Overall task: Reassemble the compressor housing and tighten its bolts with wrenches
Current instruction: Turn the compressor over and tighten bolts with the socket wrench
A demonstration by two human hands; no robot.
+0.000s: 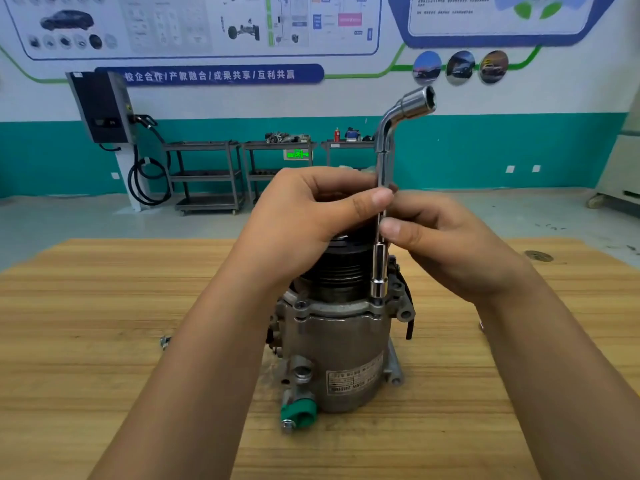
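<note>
A grey metal compressor stands upright on the wooden table, its black ribbed pulley on top and a green cap low at the front. A chrome L-shaped socket wrench stands vertical, its lower socket seated on a bolt at the housing flange's right side, its bent upper socket pointing up and right. My left hand pinches the wrench shaft from the left, above the pulley. My right hand pinches the same shaft from the right, just below.
A small loose metal part lies on the table left of the compressor. Beyond the table's far edge are grey floor, metal shelf carts and a wall-mounted charger box with a black cable.
</note>
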